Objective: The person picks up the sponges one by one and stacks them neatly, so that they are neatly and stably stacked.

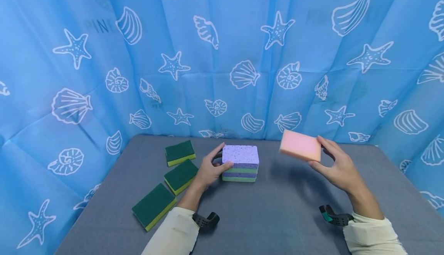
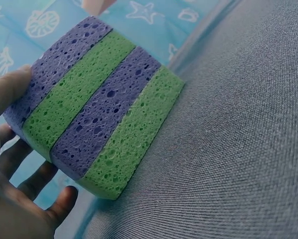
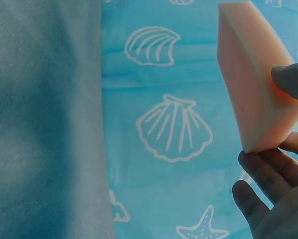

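A stack of purple and green sponges (image 1: 240, 163), in alternating layers, stands on the grey cloth. My left hand (image 1: 209, 170) holds it at its left end, the thumb on the front edge of the top purple layer. In the left wrist view, the other fingers spread along the near end of the stack (image 2: 96, 112). To the right, my right hand (image 1: 338, 168) pinches a pink sponge (image 1: 301, 145) by its right end, raised above the cloth. The right wrist view shows the thumb on one face of the pink sponge (image 3: 246, 79) and fingertips at its lower edge.
Three dark green and yellow scouring sponges (image 1: 154, 205) lie in a slanted row left of my left forearm. A grey cloth (image 1: 270, 216) covers the table. Behind it hangs a blue curtain (image 1: 222, 54) with white shells and starfish.
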Demonstrator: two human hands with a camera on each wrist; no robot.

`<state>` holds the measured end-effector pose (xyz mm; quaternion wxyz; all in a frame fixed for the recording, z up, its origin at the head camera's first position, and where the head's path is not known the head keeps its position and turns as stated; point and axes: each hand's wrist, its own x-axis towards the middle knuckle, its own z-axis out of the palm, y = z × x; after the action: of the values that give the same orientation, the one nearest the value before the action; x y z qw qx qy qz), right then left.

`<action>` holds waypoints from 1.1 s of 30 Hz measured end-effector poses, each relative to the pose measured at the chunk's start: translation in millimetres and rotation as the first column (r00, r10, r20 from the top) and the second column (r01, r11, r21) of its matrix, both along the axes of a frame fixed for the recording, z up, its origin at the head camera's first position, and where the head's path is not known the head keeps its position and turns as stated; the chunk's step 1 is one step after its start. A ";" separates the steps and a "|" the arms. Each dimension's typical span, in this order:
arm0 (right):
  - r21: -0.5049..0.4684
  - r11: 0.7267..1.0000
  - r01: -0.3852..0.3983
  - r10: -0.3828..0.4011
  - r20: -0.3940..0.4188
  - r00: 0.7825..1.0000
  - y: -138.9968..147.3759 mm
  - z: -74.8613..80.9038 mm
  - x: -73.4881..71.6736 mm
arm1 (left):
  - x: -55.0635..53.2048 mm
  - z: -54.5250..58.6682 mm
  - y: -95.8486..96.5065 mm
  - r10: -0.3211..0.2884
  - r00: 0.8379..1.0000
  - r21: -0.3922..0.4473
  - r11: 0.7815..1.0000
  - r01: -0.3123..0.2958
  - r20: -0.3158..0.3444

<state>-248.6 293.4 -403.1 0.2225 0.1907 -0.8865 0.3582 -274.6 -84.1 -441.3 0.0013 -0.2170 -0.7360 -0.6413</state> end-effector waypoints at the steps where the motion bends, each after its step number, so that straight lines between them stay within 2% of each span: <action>1: -0.003 1.000 -0.005 0.005 -0.003 1.000 -1.2 0.8 0.1 | -0.2 -0.1 -0.1 -0.003 1.000 0.001 1.000 0.003 0.000; 9: -0.015 0.999 -0.031 0.031 -0.014 0.999 -13.0 8.7 -1.5 | -2.2 0.6 -1.4 -0.021 1.000 0.014 1.000 0.021 0.014; 26: -0.031 0.994 -0.105 0.105 -0.009 0.994 -44.8 17.8 -5.2 | 0.5 3.0 0.2 0.009 1.000 -0.016 1.000 -0.009 0.000; 29: -0.037 0.992 -0.121 0.121 -0.020 0.993 -51.0 18.3 -7.3 | -0.8 1.1 0.2 0.015 1.000 -0.019 1.000 -0.015 0.001; 33: -0.038 0.990 -0.137 0.136 -0.029 0.990 -59.1 17.5 -11.2 | -10.6 -15.3 0.8 0.031 1.000 -0.013 0.999 -0.031 0.002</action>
<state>-259.8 234.3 -385.6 0.2127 0.2513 -0.8611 0.3876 -285.3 -83.3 -456.6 0.0090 -0.2046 -0.7436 -0.6365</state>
